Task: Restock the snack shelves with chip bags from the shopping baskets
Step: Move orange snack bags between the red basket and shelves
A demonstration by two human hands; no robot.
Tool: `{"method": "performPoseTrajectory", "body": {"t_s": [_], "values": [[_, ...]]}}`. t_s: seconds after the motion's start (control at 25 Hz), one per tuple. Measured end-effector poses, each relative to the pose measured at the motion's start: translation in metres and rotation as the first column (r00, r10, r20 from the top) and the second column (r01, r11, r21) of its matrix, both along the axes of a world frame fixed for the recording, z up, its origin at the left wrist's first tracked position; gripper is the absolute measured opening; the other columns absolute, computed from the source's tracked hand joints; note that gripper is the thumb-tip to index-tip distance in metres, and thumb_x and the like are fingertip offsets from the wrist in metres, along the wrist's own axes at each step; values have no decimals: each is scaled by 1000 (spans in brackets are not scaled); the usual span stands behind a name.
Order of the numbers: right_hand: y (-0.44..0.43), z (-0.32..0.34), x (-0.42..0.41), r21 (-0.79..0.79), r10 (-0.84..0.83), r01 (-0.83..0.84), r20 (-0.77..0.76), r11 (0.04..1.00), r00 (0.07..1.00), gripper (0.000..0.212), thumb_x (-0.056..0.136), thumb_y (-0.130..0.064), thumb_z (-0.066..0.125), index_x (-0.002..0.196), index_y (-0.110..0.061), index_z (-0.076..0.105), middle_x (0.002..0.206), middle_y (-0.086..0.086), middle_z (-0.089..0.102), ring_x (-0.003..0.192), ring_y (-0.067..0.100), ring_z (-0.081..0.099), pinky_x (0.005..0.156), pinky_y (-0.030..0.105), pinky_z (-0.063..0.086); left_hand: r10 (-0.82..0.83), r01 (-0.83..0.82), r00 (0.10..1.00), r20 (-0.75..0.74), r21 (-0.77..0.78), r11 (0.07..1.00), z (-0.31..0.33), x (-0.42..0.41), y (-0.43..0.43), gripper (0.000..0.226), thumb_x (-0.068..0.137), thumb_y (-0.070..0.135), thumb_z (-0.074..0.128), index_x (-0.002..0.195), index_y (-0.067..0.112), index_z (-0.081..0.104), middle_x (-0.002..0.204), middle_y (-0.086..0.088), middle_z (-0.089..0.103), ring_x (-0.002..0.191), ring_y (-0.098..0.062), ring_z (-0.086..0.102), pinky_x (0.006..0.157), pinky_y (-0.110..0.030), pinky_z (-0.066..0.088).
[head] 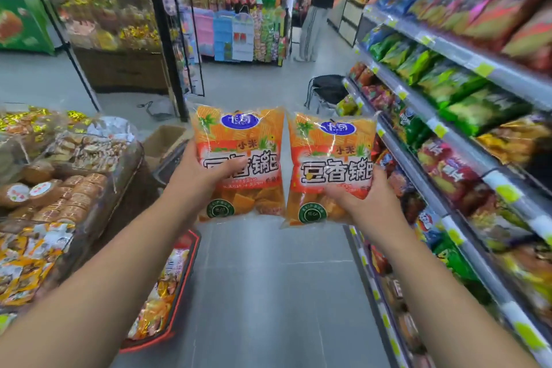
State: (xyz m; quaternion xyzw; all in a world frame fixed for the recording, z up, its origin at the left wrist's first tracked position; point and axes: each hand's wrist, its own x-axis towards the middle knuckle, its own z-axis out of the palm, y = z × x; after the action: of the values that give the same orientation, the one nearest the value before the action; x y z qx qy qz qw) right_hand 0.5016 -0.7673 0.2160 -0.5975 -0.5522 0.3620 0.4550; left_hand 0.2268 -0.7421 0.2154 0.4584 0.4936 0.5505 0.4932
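Observation:
Two identical orange chip bags are held up side by side over the aisle floor. My left hand (197,173) grips the left chip bag (239,140) at its left edge, thumb across the front. My right hand (364,203) holds the right chip bag (331,152) from below and the right. Both bags are upright with their printed fronts facing me. The snack shelves (466,60) run along the right, packed with green, red and blue bags. A red shopping basket (191,251) with more snack bags sits on the floor at lower left, under my left forearm.
A display stand of packaged cakes and biscuits (59,188) fills the left side. A second dark basket (170,164) and a cardboard box (161,140) sit behind my left hand. A black bag (325,89) lies by the shelf base. A person (319,3) stands at the aisle's far end.

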Motion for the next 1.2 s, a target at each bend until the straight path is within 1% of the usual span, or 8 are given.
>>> {"method": "performPoseTrajectory", "body": {"t_s": [0.16,0.28,0.44,0.48,0.64,0.84,1.12,1.2], "values": [[-51,25,103,60,-185,185,0,981,983,61,68,-44,84,117,-34,50,108,-16,66,101,5,64,89,32,52,-216,216,976,2,19,976,24,111,2,85,53,37,92,126,25,51,111,-5,72,93,-29,73,79,-50,58],[-90,46,163,62,-302,303,-25,951,953,70,57,-55,83,116,-36,51,109,-15,67,102,8,65,91,43,54,-353,352,935,17,38,935,42,187,1,79,57,29,90,126,19,52,108,-6,73,89,-26,73,71,-40,60],[-139,74,218,113,-454,458,-62,882,889,62,69,-36,85,120,-27,50,105,-13,67,94,2,65,81,26,55,-531,526,846,39,92,845,67,272,-3,65,60,28,80,121,21,57,104,-5,74,89,-26,73,71,-38,59],[-150,79,230,117,-502,506,-64,855,863,58,72,-32,84,119,-27,50,104,-13,66,92,0,63,81,23,55,-566,561,823,37,104,822,72,291,-4,65,60,29,80,121,21,57,105,-5,74,90,-26,73,73,-39,59],[-185,94,265,120,-661,664,-66,738,747,61,62,-45,87,112,-34,53,108,-11,68,100,11,66,93,44,52,-679,674,734,-2,113,730,87,356,2,70,55,33,90,117,26,58,107,-3,74,93,-28,72,82,-48,57],[-218,114,290,148,-803,807,-100,571,587,58,74,-35,81,122,-28,51,112,-11,66,100,8,64,89,35,53,-830,826,557,-32,127,549,113,428,-1,64,57,35,84,114,27,57,104,-3,74,89,-26,73,84,-48,57],[-262,125,309,146,-932,935,-126,322,340,67,68,-42,84,124,-30,49,114,-12,66,105,13,64,94,46,52,-939,932,335,-77,175,318,125,509,-17,59,66,34,83,117,27,55,103,3,72,82,-9,73,73,-31,59],[-280,126,311,147,-960,960,-114,238,256,71,68,-45,84,126,-29,48,115,-11,65,106,14,64,94,46,52,-967,956,250,-56,170,238,126,531,-32,63,63,33,81,121,25,55,106,0,73,85,-15,74,75,-37,58]]}}
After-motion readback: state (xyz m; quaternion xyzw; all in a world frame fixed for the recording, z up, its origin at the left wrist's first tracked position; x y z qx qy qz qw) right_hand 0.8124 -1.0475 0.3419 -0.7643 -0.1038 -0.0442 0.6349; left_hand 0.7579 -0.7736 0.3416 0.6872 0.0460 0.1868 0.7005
